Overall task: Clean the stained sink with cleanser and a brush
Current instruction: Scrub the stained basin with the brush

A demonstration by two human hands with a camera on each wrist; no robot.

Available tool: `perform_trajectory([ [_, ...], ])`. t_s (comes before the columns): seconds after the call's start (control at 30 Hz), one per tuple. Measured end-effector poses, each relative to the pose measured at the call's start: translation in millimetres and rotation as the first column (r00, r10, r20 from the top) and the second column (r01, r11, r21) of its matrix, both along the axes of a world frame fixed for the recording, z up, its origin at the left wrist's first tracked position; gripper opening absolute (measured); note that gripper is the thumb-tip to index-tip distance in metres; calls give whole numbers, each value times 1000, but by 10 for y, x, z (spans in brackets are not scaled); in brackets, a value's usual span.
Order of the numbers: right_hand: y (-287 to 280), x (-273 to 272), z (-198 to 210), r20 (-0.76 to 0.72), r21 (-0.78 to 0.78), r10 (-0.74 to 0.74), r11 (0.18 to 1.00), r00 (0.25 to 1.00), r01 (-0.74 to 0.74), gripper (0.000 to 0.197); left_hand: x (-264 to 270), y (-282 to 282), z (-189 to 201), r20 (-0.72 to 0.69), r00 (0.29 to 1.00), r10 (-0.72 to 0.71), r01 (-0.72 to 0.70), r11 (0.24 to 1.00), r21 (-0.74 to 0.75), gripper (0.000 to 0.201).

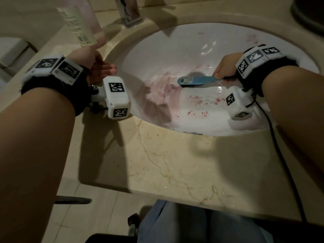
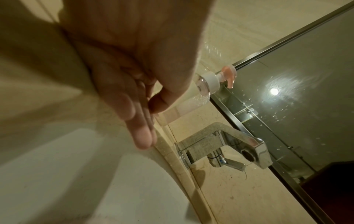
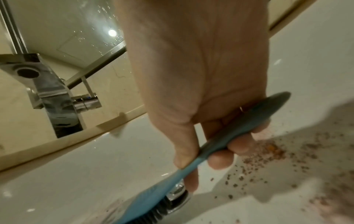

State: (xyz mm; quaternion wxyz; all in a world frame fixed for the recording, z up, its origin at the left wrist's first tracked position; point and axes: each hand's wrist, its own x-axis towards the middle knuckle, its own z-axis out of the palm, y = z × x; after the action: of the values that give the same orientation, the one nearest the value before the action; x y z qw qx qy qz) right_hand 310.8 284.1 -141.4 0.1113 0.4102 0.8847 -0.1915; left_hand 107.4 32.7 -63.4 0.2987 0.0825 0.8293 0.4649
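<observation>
Right hand (image 1: 225, 67) grips blue brush (image 1: 196, 81) handle, long axis pointing left at smeared pink stain (image 1: 166, 88); left hand (image 1: 98, 67) relaxed, empty.

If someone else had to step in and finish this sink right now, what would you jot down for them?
Right hand: grips the blue brush by its handle, bristles down in the white sink near the drain.
Left hand: holds nothing, fingers straight, over the sink's left rim.
Pump bottle: on the counter behind the left hand, beside the faucet.
Done: pink stain smeared into streaks left of the brush.
Left: red specks near the front and right of the basin, a faint pink mark at the back; no rinse visible.
</observation>
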Motion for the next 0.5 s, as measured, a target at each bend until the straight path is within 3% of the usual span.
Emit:
perform_trajectory([
  [0.27, 63, -57, 37, -233, -24, -164, 986, 959, 163, 31, -22, -11, -7, 25, 1000, -12, 11, 1000, 29, 33],
  [0.33, 28, -61, 20, -178, -10, -143, 990, 974, 144, 30, -39, -12, -16, 41, 999, -15, 14, 999, 34, 33],
  [0.4, -56, -65, 33, -11, 11, -34, 999, 999, 34, 29, -47, -16, -21, 45, 999, -19, 17, 999, 30, 34],
  [0.5, -165, -46, 93, 142, -131, 91, 989, 986, -73, 27, -32, -19, -25, 43, 998, -36, 35, 999, 24, 34],
])
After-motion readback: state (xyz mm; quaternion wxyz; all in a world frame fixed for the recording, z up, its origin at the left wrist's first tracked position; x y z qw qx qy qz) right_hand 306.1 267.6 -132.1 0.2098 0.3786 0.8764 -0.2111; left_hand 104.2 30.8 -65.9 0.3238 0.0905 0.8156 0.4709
